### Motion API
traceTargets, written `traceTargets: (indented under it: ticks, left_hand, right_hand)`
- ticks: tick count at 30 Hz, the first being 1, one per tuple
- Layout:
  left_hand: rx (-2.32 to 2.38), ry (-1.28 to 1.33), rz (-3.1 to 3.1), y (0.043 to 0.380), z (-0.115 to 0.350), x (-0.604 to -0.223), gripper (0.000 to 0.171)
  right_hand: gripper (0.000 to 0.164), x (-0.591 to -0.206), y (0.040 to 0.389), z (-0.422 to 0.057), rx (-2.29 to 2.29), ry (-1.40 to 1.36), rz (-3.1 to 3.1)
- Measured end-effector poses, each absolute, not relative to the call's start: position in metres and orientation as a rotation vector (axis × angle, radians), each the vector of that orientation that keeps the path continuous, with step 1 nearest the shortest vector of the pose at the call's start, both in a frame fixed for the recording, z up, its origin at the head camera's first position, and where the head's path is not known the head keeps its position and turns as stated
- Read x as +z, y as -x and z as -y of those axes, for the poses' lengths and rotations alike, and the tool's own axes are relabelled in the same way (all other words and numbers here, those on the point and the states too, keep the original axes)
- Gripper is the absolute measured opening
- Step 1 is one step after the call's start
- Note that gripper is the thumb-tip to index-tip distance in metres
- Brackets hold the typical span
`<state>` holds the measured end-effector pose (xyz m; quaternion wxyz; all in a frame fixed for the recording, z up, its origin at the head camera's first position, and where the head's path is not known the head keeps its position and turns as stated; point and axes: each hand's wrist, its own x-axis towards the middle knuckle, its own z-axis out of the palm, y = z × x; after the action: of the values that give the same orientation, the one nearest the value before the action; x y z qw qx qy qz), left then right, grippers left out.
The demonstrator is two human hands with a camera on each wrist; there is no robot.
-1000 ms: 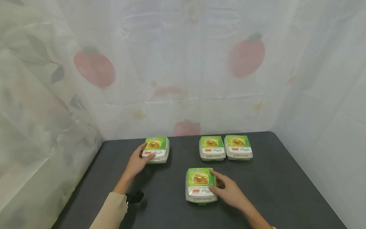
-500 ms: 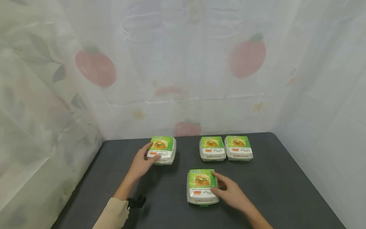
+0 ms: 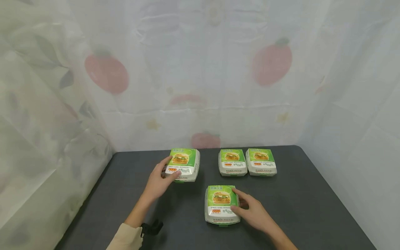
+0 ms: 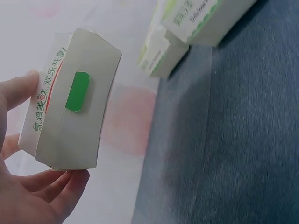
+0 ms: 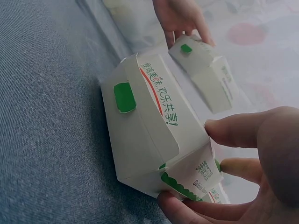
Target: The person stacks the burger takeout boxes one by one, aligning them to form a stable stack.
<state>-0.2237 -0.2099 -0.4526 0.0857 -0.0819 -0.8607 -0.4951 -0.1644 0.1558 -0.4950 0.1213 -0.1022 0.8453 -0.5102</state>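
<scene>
My left hand grips a green and white burger box by its left side, thumb at the front edge of the lid. In the left wrist view that box is clear of the dark table, its green tab facing the camera and fingers curled beneath. Closer to me, my right hand holds a second burger box by its right side. The right wrist view has this box low over the table, with the thumb at the lid edge and other fingers around its lower side.
Two more matching burger boxes, one left of the other, stand side by side at the table's back right. The dark table ends at a pale curtain with strawberry prints behind and around it.
My left hand has carried its burger box to the right and slightly toward me. The right hand and its box have shifted only slightly, and the back pair stays put.
</scene>
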Motion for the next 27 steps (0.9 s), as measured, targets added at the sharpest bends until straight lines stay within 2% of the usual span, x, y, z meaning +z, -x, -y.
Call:
traceTargets:
  ticks: [13,27]
  left_hand:
    - [-1.582,0.378,2.533,0.207,0.184,-0.447,0.075]
    - [-1.664,0.471,2.571,0.194,0.158,-0.457,0.074]
  right_hand:
    - [0.069,-0.494,0.164,-0.155,-1.496,0.305,-2.467]
    - [0.070,-0.498,0.165,-0.155,-1.491,0.301,-2.486]
